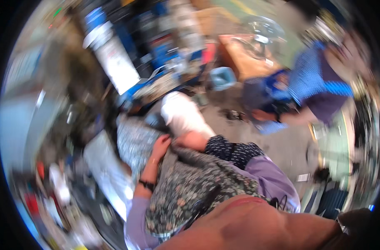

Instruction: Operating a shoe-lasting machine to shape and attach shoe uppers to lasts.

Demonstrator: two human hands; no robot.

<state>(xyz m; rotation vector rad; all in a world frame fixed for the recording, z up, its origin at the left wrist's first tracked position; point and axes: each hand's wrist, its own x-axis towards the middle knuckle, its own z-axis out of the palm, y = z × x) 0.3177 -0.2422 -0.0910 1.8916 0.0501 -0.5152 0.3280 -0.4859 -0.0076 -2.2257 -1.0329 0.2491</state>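
Note:
My left hand (160, 147) lies on the dark floral apron (190, 183) over my lap, its fingers resting along the cloth; a dark band is round the wrist. Just to its right is my right hand (189, 140), below a white rounded thing (182, 112) whose kind I cannot make out. Blur hides my right fingers, so whether they touch or hold the white thing does not show. A dark sleeve cover (229, 149) with white flecks covers my right forearm.
A person in a blue dotted garment (308, 75) bends at the right. Ahead are a pale blue bucket (222, 78), an orange-brown box (246, 54) and a round fan-like thing (262, 35). A white cylinder with a blue top (115, 58) stands far left. Everything is smeared.

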